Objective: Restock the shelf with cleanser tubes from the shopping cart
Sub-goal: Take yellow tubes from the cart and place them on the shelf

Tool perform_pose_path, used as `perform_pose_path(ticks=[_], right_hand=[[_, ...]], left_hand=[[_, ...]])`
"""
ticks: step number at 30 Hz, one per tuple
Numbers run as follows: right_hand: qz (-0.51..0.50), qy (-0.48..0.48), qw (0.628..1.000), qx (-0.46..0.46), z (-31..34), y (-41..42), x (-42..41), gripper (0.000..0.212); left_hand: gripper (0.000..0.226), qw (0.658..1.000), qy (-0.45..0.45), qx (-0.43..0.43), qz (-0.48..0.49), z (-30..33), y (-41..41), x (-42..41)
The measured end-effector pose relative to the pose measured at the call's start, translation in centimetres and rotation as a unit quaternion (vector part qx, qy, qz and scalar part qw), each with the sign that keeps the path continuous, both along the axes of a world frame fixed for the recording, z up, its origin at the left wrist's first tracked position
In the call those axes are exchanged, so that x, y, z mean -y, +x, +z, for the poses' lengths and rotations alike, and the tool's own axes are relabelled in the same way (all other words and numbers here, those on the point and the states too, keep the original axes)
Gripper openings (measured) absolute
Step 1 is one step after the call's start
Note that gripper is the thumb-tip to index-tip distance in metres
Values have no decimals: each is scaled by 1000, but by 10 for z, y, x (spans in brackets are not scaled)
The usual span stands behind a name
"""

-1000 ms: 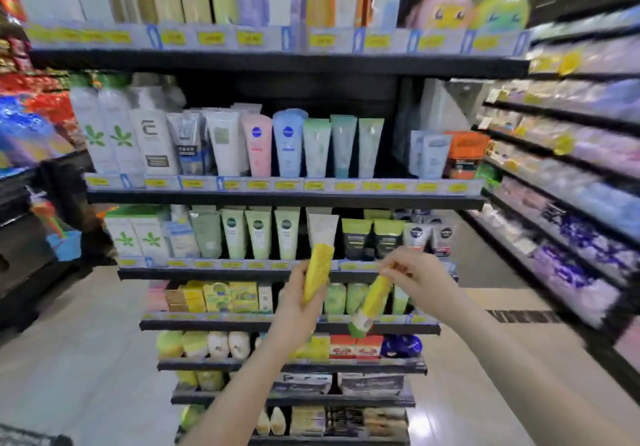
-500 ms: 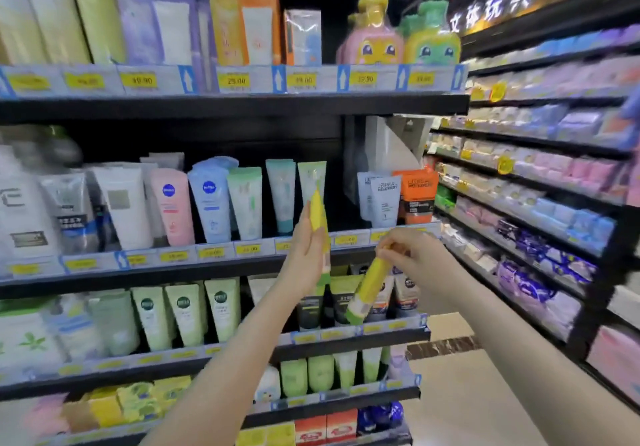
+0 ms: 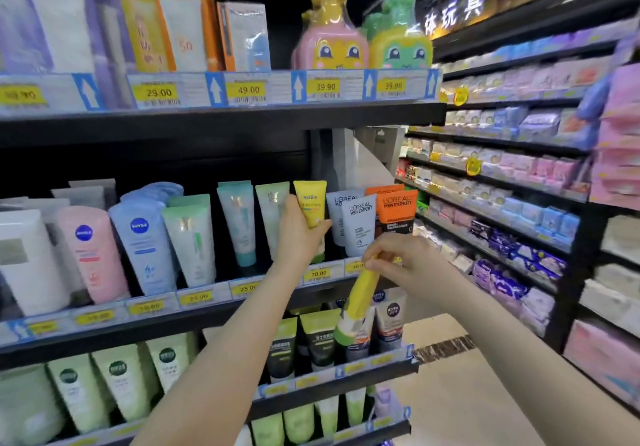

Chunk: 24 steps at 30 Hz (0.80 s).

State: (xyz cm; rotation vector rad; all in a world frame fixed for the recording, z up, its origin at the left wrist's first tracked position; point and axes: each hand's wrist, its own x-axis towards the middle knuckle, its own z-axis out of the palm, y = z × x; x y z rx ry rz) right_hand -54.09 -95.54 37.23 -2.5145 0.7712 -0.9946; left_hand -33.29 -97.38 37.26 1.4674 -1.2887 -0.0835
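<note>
My left hand [image 3: 300, 234] grips a yellow cleanser tube [image 3: 311, 203] and holds it upright on the middle shelf [image 3: 221, 310], between a pale green tube [image 3: 272, 210] and the grey L'Oreal tubes [image 3: 360, 224]. My right hand [image 3: 398, 262] pinches the crimped end of a second yellow tube [image 3: 360, 293], which hangs cap down in front of the shelf edge, its green-and-white cap over the shelf below. The shopping cart is out of view.
The middle shelf holds a row of tubes: white, pink and blue Nivea [image 3: 140, 238], pale green ones, and an orange L'Oreal tube [image 3: 396, 210]. Boxed products and cartoon bottles [image 3: 337, 37] stand above. Dark and green tubes fill lower shelves. Another shelving run [image 3: 519, 203] lines the right.
My left hand rose with its yellow tube from the lower shelf level to the middle shelf and set it among the tubes. My right hand stayed beside it with its tube hanging. The view tilted up.
</note>
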Motion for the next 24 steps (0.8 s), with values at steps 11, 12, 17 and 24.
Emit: perform_pose_path(ticks=[11, 12, 17, 24], right_hand=[[27, 3, 999, 23, 3, -4, 3, 7], [29, 2, 999, 25, 4, -4, 4, 7], [29, 1, 999, 23, 5, -7, 9, 7], [27, 6, 999, 23, 8, -13, 11, 8]], left_hand=[[54, 989, 132, 64, -18, -10, 6, 1], [53, 987, 142, 71, -19, -10, 7, 1], [51, 985, 153, 71, 40, -11, 7, 16], [54, 980, 169, 76, 73, -11, 7, 34]])
